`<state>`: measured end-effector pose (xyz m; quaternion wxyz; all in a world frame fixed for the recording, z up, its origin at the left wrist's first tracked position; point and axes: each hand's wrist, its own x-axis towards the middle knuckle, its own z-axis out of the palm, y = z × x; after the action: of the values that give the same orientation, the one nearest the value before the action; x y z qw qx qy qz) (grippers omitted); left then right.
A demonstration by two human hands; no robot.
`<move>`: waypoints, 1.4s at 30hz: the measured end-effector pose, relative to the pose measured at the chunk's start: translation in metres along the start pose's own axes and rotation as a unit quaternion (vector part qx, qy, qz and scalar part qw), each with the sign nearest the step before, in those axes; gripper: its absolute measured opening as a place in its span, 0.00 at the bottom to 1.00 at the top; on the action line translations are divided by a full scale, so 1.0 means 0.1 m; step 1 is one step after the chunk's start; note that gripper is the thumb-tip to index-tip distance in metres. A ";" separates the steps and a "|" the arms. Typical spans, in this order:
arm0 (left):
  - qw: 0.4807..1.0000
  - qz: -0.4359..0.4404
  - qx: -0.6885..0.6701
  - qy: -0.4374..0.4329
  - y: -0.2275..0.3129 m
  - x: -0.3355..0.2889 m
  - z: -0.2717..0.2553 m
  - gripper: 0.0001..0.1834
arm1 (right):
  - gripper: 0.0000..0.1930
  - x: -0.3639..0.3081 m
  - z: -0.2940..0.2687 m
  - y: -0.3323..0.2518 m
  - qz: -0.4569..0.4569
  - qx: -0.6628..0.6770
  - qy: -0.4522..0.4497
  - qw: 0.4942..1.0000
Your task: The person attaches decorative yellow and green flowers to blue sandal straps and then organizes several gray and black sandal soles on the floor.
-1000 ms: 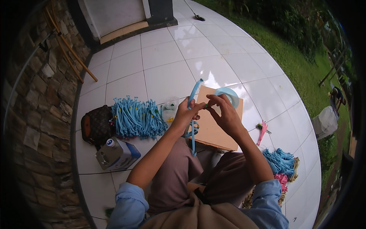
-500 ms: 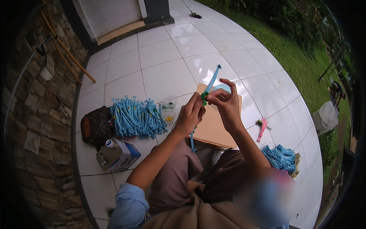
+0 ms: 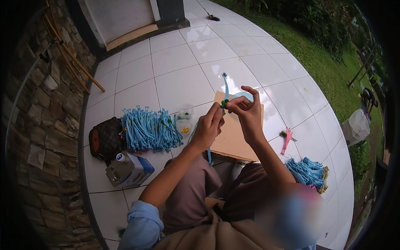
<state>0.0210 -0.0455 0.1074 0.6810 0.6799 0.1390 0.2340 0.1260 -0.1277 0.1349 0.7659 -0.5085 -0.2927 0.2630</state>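
you're pinching a blue strip [image 3: 225, 85] with both your left hand [image 3: 208, 127] and right hand [image 3: 246, 112], just above the cardboard sheet [image 3: 237, 137]. if either pinch is loosening, the small green piece [image 3: 225, 102] is likely slipping down onto that sheet.

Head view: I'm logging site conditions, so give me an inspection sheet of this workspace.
Surface: white tiled floor, glossy; person seated on it.
Job's things: blue strip with a small green piece, pinched between both hands above a cardboard sheet.
Clutter: pile of blue strips, brown bag, carton, two clear cups, pink strip, second blue bundle.
Grippers: left hand and right hand both closed on the strip, fingers meeting at the green piece.
Cables: nothing seen.
Surroundings: stone wall to the left, sticks leaning on it, grass to the right.
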 end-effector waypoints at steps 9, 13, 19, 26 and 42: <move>0.998 -0.013 -0.050 -0.023 -0.02 0.02 -0.02 0.14 | 0.34 0.03 -0.03 0.11 0.047 0.043 0.010 0.998; 0.999 -0.034 -0.040 0.010 -0.03 0.03 -0.02 0.14 | 0.39 -0.03 0.10 0.08 -0.074 -0.042 0.008 0.996; 0.996 -0.060 -0.065 -0.015 -0.05 0.01 -0.02 0.14 | 0.39 -0.02 0.06 0.10 -0.072 -0.071 -0.005 0.995; 0.998 -0.036 0.002 -0.048 -0.09 0.02 0.00 0.13 | 0.36 -0.05 0.06 0.14 -0.019 -0.050 0.067 0.996; 0.978 0.161 0.099 0.086 0.27 0.00 -0.84 0.19 | 0.20 0.28 0.07 -0.05 -0.148 -0.318 0.020 0.936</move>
<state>-0.0254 0.0255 0.1312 0.5489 0.7349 0.1081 0.3834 0.1411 -0.1056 0.1468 0.6002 -0.6815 -0.4176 0.0299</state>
